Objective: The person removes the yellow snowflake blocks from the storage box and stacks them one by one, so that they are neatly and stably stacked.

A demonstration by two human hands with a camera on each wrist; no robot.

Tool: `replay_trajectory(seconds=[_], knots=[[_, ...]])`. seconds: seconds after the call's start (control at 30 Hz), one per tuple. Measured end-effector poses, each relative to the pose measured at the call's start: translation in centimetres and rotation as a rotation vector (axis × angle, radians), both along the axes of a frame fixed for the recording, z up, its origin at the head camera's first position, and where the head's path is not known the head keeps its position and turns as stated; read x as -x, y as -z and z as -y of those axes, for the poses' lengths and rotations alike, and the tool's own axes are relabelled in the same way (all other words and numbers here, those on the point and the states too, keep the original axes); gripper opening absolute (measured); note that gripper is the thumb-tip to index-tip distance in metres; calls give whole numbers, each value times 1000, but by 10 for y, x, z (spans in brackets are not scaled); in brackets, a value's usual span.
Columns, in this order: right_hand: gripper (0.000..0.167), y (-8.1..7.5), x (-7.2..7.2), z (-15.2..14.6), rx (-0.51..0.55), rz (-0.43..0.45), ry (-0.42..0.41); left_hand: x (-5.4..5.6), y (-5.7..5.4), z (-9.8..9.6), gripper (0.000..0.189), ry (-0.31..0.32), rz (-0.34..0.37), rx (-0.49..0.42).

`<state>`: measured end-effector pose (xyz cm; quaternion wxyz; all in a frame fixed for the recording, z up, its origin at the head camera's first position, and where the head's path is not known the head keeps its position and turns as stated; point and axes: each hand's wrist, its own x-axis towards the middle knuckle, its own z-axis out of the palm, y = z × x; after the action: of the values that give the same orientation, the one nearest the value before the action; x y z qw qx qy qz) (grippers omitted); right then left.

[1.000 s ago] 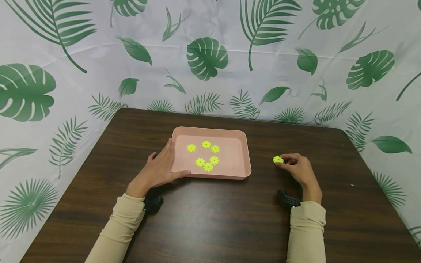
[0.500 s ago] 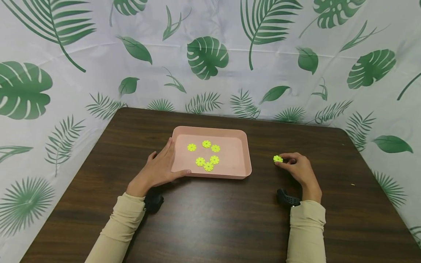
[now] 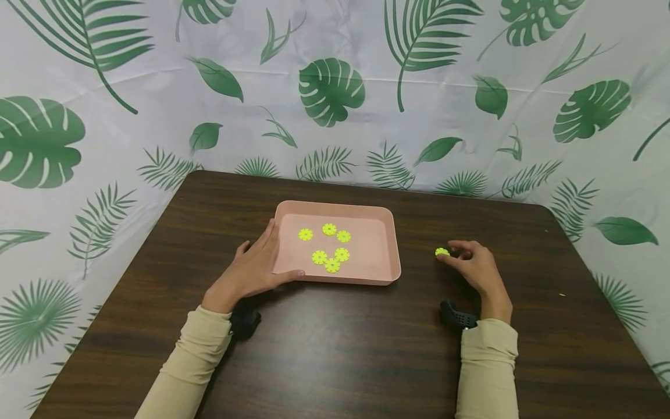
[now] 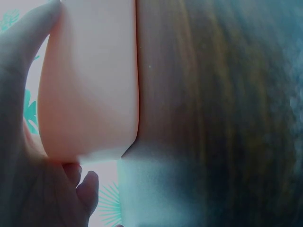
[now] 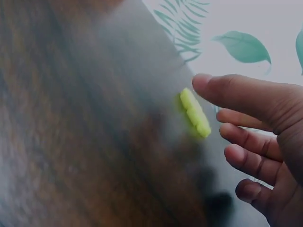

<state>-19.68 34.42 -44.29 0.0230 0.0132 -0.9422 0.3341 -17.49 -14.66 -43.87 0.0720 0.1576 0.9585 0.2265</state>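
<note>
A pink tray (image 3: 377, 250) stands on the dark wooden table, with several yellow-green notched discs (image 3: 332, 265) lying flat inside. My left hand (image 3: 248, 273) rests against the tray's near left corner, thumb along the front wall and straight fingers along the left side. The left wrist view shows that hand touching the pink wall (image 4: 94, 80). To the right of the tray, one more notched disc (image 3: 442, 252) lies on the table at the fingertips of my right hand (image 3: 478, 270). In the right wrist view, this disc (image 5: 194, 113) is apart from the spread thumb and loosely bent fingers.
The brown table (image 3: 345, 349) extends around the tray and both hands. A white cloth (image 3: 335, 139) printed with green leaves hangs behind and beside it. A tiny pale speck (image 3: 562, 295) lies on the table at the right. Dark devices (image 3: 245, 323) are worn on both wrists.
My right hand's index finger has lifted off the notched disc, which earlier sat between thumb and finger. The left hand and tray stay in place.
</note>
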Motion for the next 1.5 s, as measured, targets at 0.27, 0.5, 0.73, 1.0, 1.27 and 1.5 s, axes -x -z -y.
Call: replay_trajectory(seconds=[0.27, 0.5, 0.73, 1.0, 1.27, 1.5], knots=[[56, -21, 1, 19, 46, -135, -20, 1, 0, 0, 123, 2, -1, 2], [53, -36, 5, 51, 92, -164, -71, 0, 1, 0, 122, 2, -8, 1], [47, -35, 17, 80, 139, -213, -137, -1, 3, 0, 123, -1, -5, 0], [48, -38, 23, 111, 177, -205, -207, 0, 2, 0, 123, -1, -13, 0], [41, -39, 26, 138, 195, -169, -245, -1, 1, 1, 124, -1, -5, -3], [42, -36, 29, 159, 187, -128, -297, -1, -1, 0, 123, -3, -2, 3]])
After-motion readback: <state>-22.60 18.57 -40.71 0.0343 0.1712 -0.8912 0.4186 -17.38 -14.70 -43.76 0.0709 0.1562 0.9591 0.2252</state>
